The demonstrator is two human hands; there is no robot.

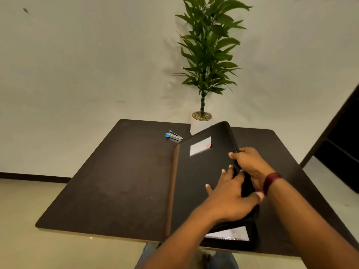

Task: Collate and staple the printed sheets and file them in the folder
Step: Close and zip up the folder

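Left hand (229,199), just past the bench's (116,181) near edge, grips the black folder (198,171), with its fingers spread on the cover and its thumb hooked round the free edge. Right hand (250,162), a red band (271,181) at its wrist, curls its fingers round the same edge farther up. That cover stands half raised by the near right corner, and white sheets (229,233) show beneath it. A blue stapler (173,135) lies near the far edge, well apart.

Soft, even indoor light; the plant (208,53) casts faint wall shadows, edges bow, hands slightly blurred.
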